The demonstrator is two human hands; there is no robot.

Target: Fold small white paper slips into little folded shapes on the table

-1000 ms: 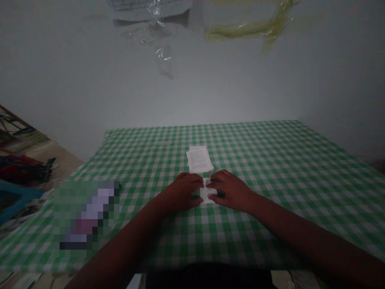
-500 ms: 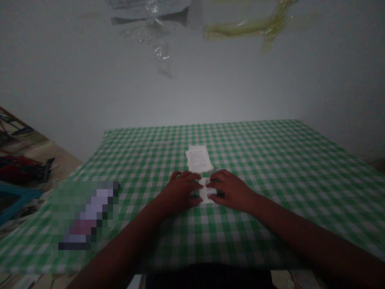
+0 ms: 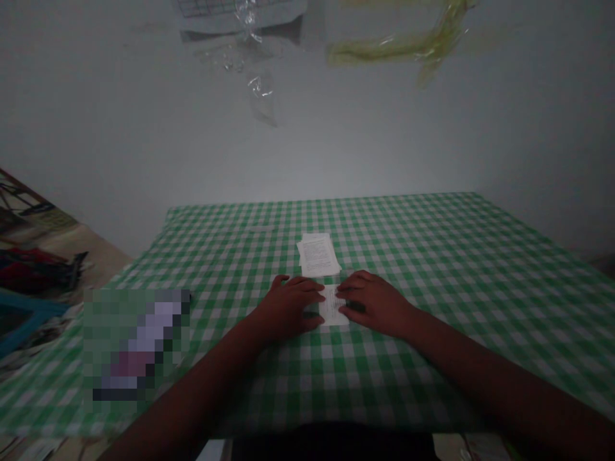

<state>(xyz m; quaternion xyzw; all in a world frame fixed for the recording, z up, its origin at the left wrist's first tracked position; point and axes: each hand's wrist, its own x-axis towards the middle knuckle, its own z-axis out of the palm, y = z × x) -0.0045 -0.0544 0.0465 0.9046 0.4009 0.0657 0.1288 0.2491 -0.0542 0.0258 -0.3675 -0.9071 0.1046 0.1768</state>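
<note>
Shifted a touch outward, the right hand [image 3: 377, 304] now bares more print on the slip [image 3: 332, 310], which lies on the checked counter [image 3: 432, 243] between 2 hands. The left hand [image 3: 288, 308] has its fingertips at the opposite edge. Each grip is spread, thumb apart from fingers. Just beyond lies the paper stack [image 3: 319, 256]; a blurred slab [image 3: 151, 333] rests well to the left.

small paper [image 3: 330, 312]: print illegible | left-side object [image 3: 147, 336]: pixelated | wall sheet [image 3: 211, 9]: cut off by top edge
</note>
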